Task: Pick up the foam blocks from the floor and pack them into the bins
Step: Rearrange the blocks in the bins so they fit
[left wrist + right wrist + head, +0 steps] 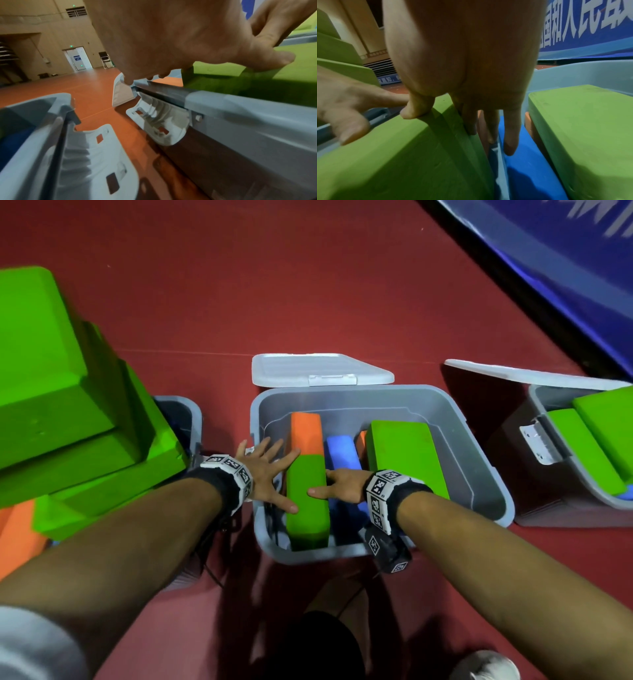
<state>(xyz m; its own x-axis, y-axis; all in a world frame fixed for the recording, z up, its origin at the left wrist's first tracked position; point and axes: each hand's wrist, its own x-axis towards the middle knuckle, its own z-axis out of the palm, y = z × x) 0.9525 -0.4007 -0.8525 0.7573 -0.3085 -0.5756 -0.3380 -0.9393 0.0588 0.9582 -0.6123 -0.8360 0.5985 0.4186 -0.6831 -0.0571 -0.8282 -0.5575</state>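
A grey bin stands in the middle of the red floor. A green foam block stands on edge along its left side, partly over an orange block. My left hand is spread wide, its thumb on the green block's top and its fingers over the bin's left rim. My right hand rests its thumb on the same block, with straight fingers reaching down its right side against a blue block. Another green block stands at the bin's right.
On the left, a pile of large green blocks tops a second bin, with an orange block below. A third bin on the right holds green blocks. Behind the middle bin lies its lid. A blue banner runs along the far right.
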